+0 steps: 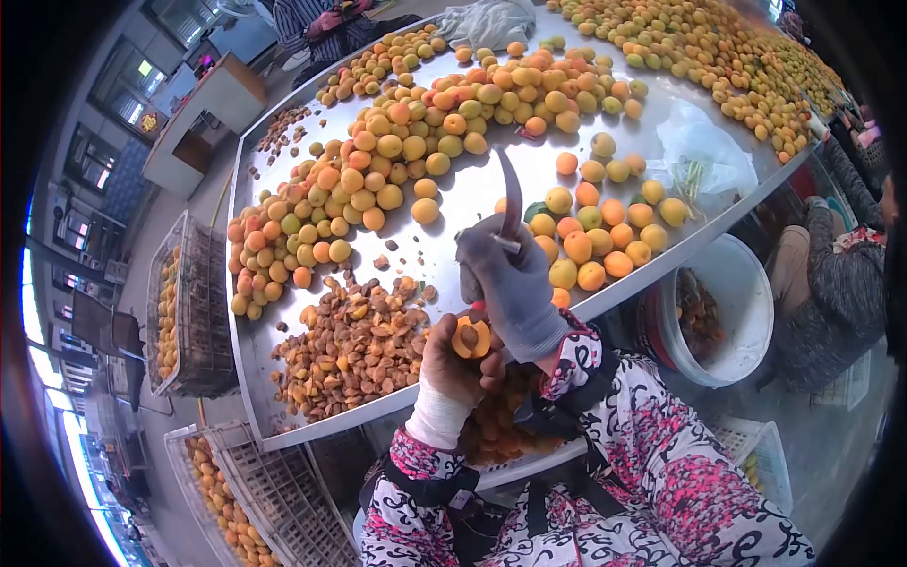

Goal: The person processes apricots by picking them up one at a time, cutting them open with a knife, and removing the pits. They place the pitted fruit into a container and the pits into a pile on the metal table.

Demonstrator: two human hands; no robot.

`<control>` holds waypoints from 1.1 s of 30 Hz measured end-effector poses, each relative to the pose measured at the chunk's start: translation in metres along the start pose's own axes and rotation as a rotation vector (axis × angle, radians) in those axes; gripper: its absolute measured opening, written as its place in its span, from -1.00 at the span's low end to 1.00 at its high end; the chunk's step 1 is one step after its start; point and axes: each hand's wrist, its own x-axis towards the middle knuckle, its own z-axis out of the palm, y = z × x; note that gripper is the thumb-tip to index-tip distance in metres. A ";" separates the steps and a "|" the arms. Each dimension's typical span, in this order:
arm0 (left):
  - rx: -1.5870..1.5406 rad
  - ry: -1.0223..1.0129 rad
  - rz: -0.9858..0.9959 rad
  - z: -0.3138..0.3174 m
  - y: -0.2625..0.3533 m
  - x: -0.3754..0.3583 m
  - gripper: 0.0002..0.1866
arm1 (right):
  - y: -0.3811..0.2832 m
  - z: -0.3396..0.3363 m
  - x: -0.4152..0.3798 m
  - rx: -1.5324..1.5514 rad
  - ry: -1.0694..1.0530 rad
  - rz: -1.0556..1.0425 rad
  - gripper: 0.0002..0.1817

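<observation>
My left hand (453, 369), bare-fingered with a white wrap at the wrist, holds a cut apricot half (470, 337) whose brown pit shows. Just right of it, my right hand (513, 283) wears a grey glove and grips a knife; its curved blade (511, 189) points up and away from the fruit. Both hands are near the table's front edge. Left of them lies a heap of brown pits (354, 350). Whole apricots (605, 236) sit to the right on the metal table (463, 198). Below my hands, a container of apricot pieces (510, 416) is partly hidden by my arms.
A long row of apricots (387, 142) crosses the table, with a larger pile (690, 47) at the back right. A white bucket (746, 312) stands right of the table. Crates (194, 312) line the left side. People sit at the right and far side.
</observation>
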 end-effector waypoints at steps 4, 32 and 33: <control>-0.046 0.125 -0.012 0.004 -0.001 -0.001 -0.51 | 0.002 0.001 -0.007 0.006 -0.067 0.090 -0.84; 0.046 -0.170 -0.020 0.001 0.004 0.001 -0.64 | 0.011 -0.001 -0.003 0.069 0.028 0.278 -0.80; 0.041 -0.173 -0.016 0.001 0.005 0.001 -0.64 | -0.001 0.000 0.003 0.037 0.029 0.354 -0.58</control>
